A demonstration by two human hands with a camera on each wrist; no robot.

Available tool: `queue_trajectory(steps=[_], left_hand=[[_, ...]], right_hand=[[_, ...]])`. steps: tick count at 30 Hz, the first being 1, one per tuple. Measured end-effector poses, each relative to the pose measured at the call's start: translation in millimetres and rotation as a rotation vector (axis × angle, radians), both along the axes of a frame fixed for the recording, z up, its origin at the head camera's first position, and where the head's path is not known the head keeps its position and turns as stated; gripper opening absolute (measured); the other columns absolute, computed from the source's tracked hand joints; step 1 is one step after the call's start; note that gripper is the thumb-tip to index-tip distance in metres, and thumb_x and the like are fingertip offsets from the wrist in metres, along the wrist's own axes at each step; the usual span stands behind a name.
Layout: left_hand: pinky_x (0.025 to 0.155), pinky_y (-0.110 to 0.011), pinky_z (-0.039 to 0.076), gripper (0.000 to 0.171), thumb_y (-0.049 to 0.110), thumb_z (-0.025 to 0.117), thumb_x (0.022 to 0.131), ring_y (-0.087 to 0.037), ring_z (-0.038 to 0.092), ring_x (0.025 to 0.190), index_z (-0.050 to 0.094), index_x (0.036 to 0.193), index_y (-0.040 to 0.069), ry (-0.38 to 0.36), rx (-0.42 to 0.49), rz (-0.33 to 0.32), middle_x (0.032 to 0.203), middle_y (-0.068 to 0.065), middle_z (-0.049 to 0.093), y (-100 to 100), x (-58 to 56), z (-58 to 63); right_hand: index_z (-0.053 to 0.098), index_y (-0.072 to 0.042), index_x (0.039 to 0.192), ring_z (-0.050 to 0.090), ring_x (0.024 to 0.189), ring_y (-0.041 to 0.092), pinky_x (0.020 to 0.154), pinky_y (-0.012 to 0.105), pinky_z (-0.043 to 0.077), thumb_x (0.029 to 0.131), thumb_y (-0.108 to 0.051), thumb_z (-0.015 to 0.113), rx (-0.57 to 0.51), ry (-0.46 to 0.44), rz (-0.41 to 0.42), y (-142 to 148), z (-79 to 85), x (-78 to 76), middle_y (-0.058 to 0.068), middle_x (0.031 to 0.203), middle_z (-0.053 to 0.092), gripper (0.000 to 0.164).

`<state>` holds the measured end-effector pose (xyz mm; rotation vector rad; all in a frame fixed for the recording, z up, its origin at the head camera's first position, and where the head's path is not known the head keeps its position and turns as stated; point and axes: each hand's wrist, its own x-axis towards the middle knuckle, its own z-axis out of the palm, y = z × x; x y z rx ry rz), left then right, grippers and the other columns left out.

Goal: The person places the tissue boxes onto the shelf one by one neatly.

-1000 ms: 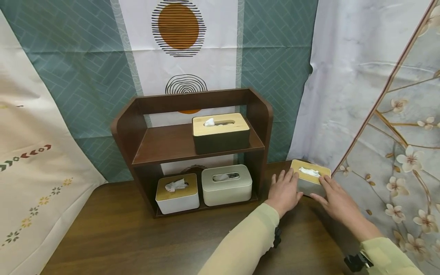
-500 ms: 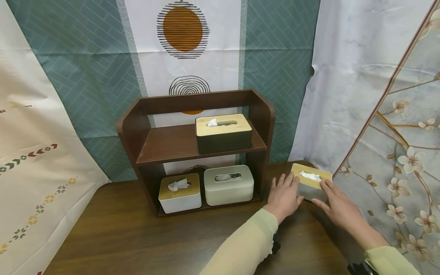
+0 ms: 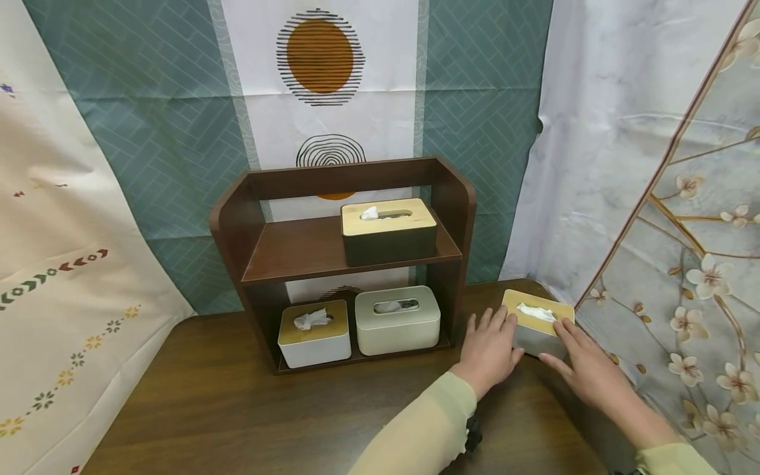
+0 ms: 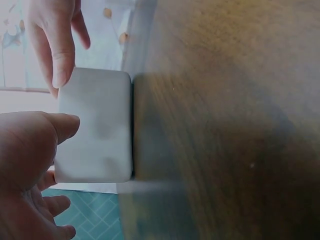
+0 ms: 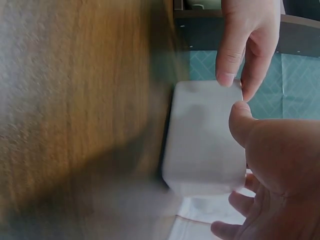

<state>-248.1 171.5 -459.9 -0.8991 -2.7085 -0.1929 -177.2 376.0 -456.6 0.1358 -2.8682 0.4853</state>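
A grey tissue box [image 3: 534, 340] with a wooden lid and a white tissue in its slot stands on the brown table at the right, in the head view. My left hand [image 3: 489, 349] touches its left side, fingers nearly straight, thumb by the front. On the opposite side, my right hand [image 3: 594, 366] lies against the box, index finger at the lid's edge. Both wrist views show the plain front of the tissue box [image 4: 95, 130] between the hands, its lower edge close to the table. Fingertips behind the box are partly hidden.
A dark two-tier shelf [image 3: 297, 247] stands left of the hands. On top is a dark tissue box [image 3: 388, 244] with a wooden lid. Below sit a white tissue box [image 3: 317, 351] and a cream tissue box [image 3: 398, 334]. Curtains [image 3: 641, 165] hang behind and beside the table.
The grey tissue box has shifted slightly toward me and left relative to the shelf, with both hands staying at its sides. The head view has turned a little. The boxes on the shelf stay put.
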Motion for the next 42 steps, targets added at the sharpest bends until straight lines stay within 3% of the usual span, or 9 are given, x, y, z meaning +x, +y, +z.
queue_trajectory(steps=[21, 26, 31, 36, 42], left_hand=[[0.126, -0.042, 0.039, 0.064, 0.055, 0.068, 0.108, -0.023, 0.047, 0.156, 0.056, 0.161, 0.022, -0.017, 0.041, -0.049, 0.174, -0.006, 0.041, -18.4, 16.8, -5.1], [0.126, -0.041, 0.038, 0.064, 0.053, 0.068, 0.109, -0.02, 0.046, 0.157, 0.054, 0.162, 0.021, -0.075, 0.102, -0.057, 0.175, -0.007, 0.04, -19.5, 18.2, -5.0], [0.124, -0.04, 0.042, 0.069, 0.05, 0.069, 0.109, -0.024, 0.05, 0.154, 0.047, 0.168, 0.022, -0.176, 0.207, -0.035, 0.177, -0.009, 0.037, -18.5, 16.1, -6.6], [0.121, -0.04, 0.046, 0.071, 0.051, 0.068, 0.109, -0.03, 0.053, 0.151, 0.045, 0.17, 0.022, -0.24, 0.26, -0.002, 0.175, -0.008, 0.04, -17.4, 12.1, -10.7], [0.121, -0.037, 0.046, 0.069, 0.047, 0.068, 0.11, -0.023, 0.055, 0.15, 0.047, 0.168, 0.016, -0.232, 0.285, -0.028, 0.169, -0.008, 0.051, -16.4, 8.6, -13.3]], right_hand=[[0.031, 0.012, 0.167, 0.037, 0.144, 0.071, 0.095, 0.082, 0.046, 0.11, -0.044, 0.07, -0.033, -0.007, -0.02, -18.5, -6.7, 25.1, 0.044, 0.168, 0.026, 0.089], [0.031, 0.012, 0.167, 0.039, 0.142, 0.072, 0.091, 0.082, 0.048, 0.112, -0.044, 0.067, -0.058, -0.008, -0.027, -20.3, -4.7, 28.4, 0.044, 0.168, 0.024, 0.086], [0.025, 0.011, 0.169, 0.037, 0.14, 0.075, 0.087, 0.081, 0.049, 0.114, -0.047, 0.061, -0.118, -0.024, -0.06, -19.9, -4.8, 27.5, 0.047, 0.17, 0.012, 0.087], [0.021, 0.012, 0.169, 0.032, 0.141, 0.077, 0.097, 0.085, 0.042, 0.116, -0.051, 0.055, -0.174, -0.065, -0.092, -18.1, -5.3, 24.4, 0.05, 0.168, 0.01, 0.089], [0.02, 0.013, 0.169, 0.029, 0.145, 0.075, 0.106, 0.085, 0.035, 0.116, -0.05, 0.055, -0.221, -0.088, -0.09, -18.2, -7.0, 21.4, 0.053, 0.164, 0.019, 0.089]])
